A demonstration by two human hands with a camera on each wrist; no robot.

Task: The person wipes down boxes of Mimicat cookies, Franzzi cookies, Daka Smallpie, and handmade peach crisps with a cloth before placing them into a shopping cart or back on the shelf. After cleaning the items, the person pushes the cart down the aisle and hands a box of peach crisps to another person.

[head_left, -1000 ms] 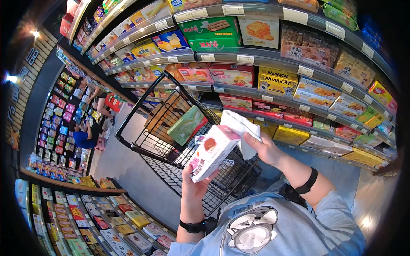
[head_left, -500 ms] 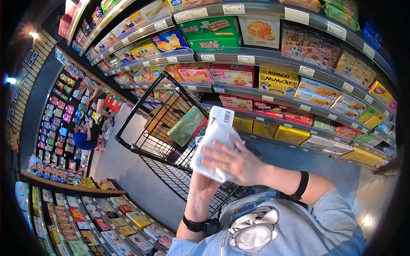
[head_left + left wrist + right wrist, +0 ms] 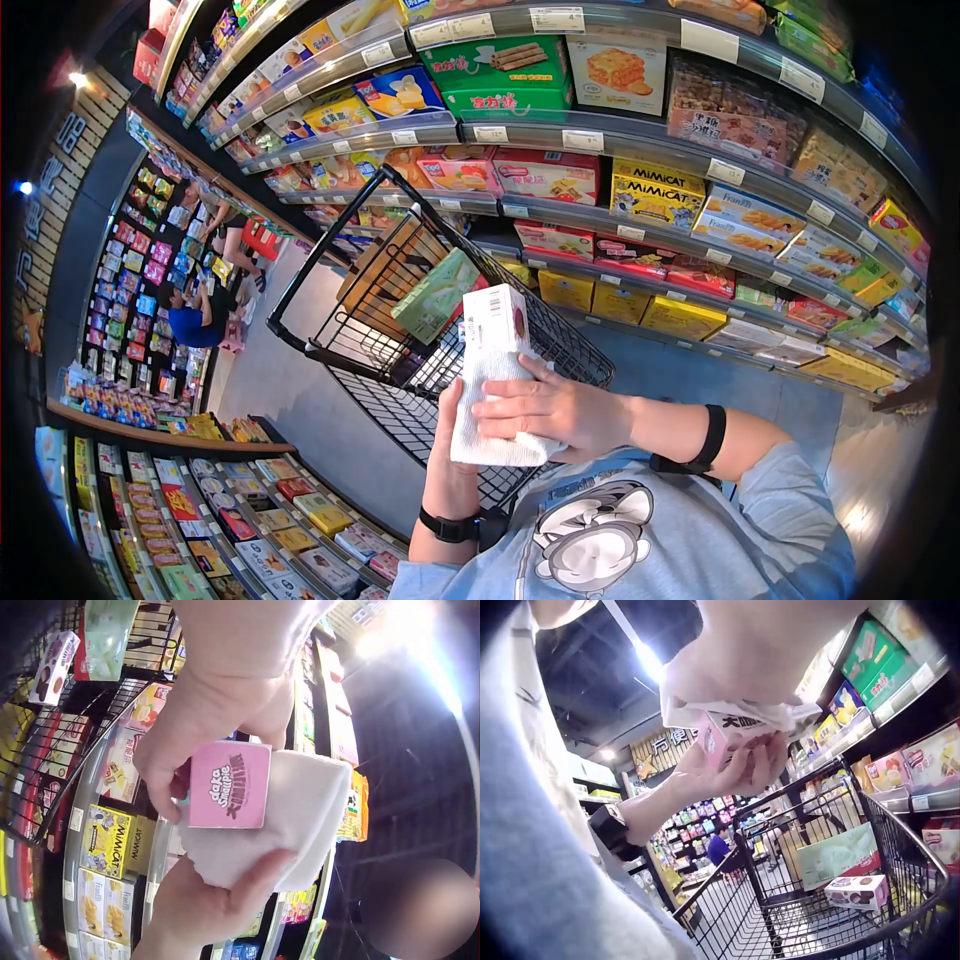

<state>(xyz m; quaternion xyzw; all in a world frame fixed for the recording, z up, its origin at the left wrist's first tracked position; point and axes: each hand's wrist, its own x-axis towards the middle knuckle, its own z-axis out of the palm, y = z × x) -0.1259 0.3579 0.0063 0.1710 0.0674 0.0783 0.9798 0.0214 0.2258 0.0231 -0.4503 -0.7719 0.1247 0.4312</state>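
Since the earlier frame, our right hand [image 3: 560, 410] and the white cloth [image 3: 505, 452] have moved down toward our shirt [image 3: 600, 525], and the box [image 3: 495, 325] has turned from slanting up-right to pointing more nearly straight up in the head view. We have it raised beside the cart's [image 3: 385, 405] near side, in front of our shirt. Its long axis runs away from us, barcode end outward; the pink lettered end [image 3: 231, 785] faces back toward us. Our left hand [image 3: 452, 435] holds the box from beneath, fingers curled round it. Our right hand grips the cloth over the box, fingers close together and laid across the top, thumb pressed against the cloth. Inside the cart we see a green box [image 3: 438, 298] leaning, with a small box [image 3: 857, 892] just beside it.
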